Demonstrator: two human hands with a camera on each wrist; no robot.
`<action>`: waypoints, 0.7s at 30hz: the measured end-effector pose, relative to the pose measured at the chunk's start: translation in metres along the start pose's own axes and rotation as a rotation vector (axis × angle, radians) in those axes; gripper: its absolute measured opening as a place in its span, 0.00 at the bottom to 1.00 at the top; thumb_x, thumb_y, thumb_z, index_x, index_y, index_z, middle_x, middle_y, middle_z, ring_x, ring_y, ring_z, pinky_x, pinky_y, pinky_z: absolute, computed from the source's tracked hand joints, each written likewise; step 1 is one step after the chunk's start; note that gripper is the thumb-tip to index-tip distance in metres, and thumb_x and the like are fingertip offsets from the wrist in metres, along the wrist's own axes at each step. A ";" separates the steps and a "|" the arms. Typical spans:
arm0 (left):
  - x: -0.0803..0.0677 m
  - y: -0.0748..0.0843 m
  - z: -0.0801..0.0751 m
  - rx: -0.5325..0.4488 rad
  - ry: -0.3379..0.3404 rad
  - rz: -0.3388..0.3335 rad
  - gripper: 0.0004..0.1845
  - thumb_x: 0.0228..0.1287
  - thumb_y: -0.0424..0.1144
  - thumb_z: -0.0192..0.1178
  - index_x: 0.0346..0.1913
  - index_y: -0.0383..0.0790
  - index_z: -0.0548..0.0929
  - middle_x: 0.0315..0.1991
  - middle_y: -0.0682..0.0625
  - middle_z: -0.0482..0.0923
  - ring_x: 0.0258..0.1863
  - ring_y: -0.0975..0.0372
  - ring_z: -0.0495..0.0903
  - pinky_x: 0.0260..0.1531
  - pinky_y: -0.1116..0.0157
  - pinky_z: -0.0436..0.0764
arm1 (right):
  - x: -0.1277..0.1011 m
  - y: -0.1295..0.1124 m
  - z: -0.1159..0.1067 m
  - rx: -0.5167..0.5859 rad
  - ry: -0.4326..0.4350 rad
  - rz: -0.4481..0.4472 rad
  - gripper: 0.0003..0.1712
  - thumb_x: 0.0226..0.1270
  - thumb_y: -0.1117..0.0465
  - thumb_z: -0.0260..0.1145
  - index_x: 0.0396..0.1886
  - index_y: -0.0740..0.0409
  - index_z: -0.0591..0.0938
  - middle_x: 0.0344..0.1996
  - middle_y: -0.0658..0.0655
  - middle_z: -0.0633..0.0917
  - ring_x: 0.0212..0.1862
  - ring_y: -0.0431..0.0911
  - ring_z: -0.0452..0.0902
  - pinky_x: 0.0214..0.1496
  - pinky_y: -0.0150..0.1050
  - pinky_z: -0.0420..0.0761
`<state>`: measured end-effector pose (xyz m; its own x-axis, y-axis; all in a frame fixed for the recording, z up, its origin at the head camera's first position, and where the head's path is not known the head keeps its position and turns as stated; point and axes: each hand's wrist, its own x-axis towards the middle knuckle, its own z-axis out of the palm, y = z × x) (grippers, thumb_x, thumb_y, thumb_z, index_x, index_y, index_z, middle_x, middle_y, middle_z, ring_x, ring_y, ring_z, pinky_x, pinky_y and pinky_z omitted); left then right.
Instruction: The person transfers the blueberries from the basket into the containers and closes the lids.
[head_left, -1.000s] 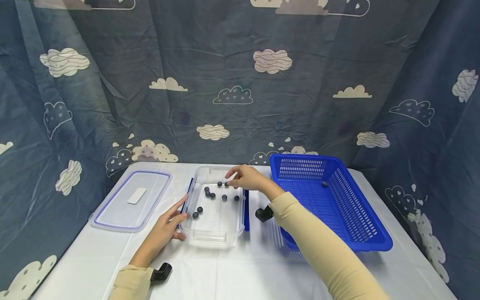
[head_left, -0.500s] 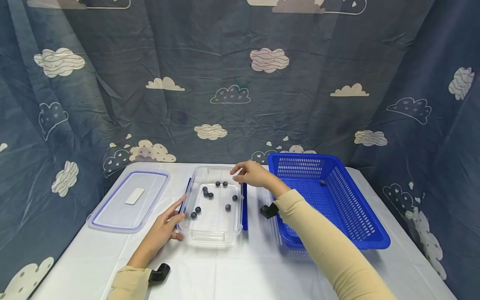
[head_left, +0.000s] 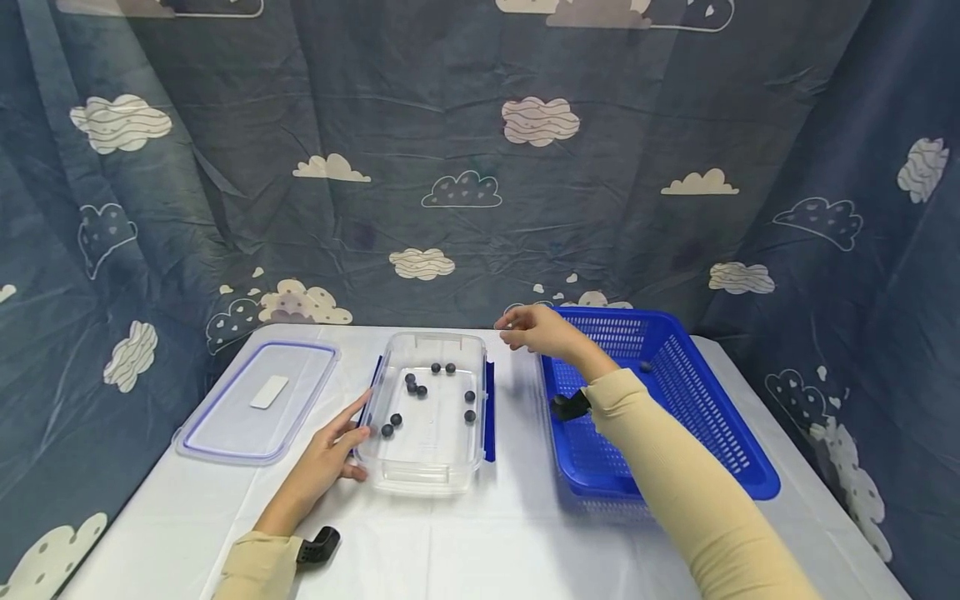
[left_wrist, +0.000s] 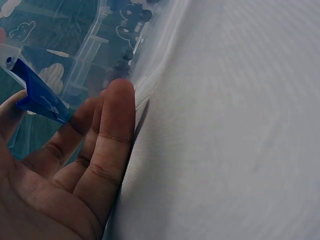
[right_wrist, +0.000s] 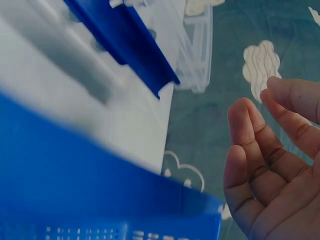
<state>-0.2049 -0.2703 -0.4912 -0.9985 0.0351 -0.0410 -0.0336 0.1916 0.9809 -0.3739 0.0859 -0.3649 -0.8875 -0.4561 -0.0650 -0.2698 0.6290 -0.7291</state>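
While your left hand (head_left: pixel 330 454) lay flat w/ straight fingers against the clear tub (head_left: pixel 427 467), eight dark berries (head_left: pixel 417 390) sat inside it. Blue basket (head_left: pixel 742 467) on the right held one berry (head_left: pixel 647 366). Your right hand (head_left: pixel 542 331) hung over the basket's far-left corner, fingertips pinched; anything btwn them was too small to tell.

Clear glossy plastic container (head_left: pixel 423 467), perforated blue plastic basket (head_left: pixel 720 433), matt white tablecloth (head_left: pixel 480 542).
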 end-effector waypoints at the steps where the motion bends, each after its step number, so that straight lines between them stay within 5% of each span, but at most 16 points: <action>1: 0.000 0.000 0.000 0.000 -0.001 0.000 0.33 0.83 0.40 0.56 0.85 0.58 0.64 0.60 0.30 0.70 0.31 0.55 0.81 0.32 0.59 0.93 | -0.001 0.001 -0.002 0.000 0.007 0.006 0.18 0.81 0.56 0.65 0.63 0.56 0.85 0.51 0.61 0.90 0.56 0.55 0.88 0.58 0.52 0.88; 11: 0.000 -0.002 0.000 -0.018 0.000 -0.008 0.33 0.82 0.41 0.57 0.85 0.59 0.64 0.61 0.30 0.70 0.30 0.55 0.81 0.31 0.59 0.93 | -0.011 0.024 -0.023 0.022 0.060 0.051 0.18 0.82 0.56 0.64 0.64 0.59 0.84 0.50 0.64 0.89 0.58 0.61 0.86 0.53 0.46 0.88; 15: 0.000 -0.002 0.001 -0.018 0.001 -0.007 0.33 0.83 0.41 0.56 0.85 0.59 0.64 0.63 0.29 0.70 0.29 0.55 0.82 0.31 0.59 0.93 | -0.015 0.038 -0.032 0.023 0.094 0.043 0.18 0.81 0.58 0.65 0.62 0.63 0.84 0.47 0.65 0.89 0.52 0.56 0.87 0.43 0.35 0.85; 21: 0.000 -0.001 0.001 -0.016 -0.001 -0.002 0.33 0.83 0.41 0.56 0.85 0.58 0.63 0.63 0.29 0.70 0.31 0.55 0.82 0.32 0.60 0.93 | -0.025 0.063 -0.042 0.024 0.133 0.075 0.18 0.80 0.61 0.66 0.61 0.68 0.83 0.47 0.69 0.89 0.47 0.51 0.87 0.40 0.34 0.85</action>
<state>-0.2051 -0.2692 -0.4923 -0.9984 0.0352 -0.0434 -0.0365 0.1764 0.9836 -0.3845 0.1629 -0.3809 -0.9468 -0.3203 -0.0299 -0.1937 0.6420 -0.7418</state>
